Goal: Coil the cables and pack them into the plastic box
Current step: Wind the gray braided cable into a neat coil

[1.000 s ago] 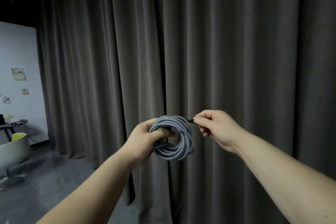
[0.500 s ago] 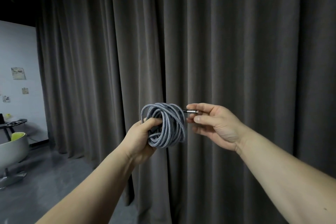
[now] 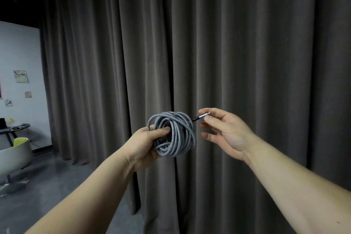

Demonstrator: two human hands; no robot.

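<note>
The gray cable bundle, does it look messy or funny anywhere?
A little. The gray cable coil, gripped by the left hand, has loops crossing unevenly, not lying flat. Its metal plug end sticks out sideways, pinched by the right hand. No damage shows.

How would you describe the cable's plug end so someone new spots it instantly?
Start at the dark grey curtain filling the view, then drop to the grey braided cable coil gripped by the left hand. The plug sticks out from the coil's upper right, pinched by the right hand: short, straight and metallic, unlike the woven loops.
</note>
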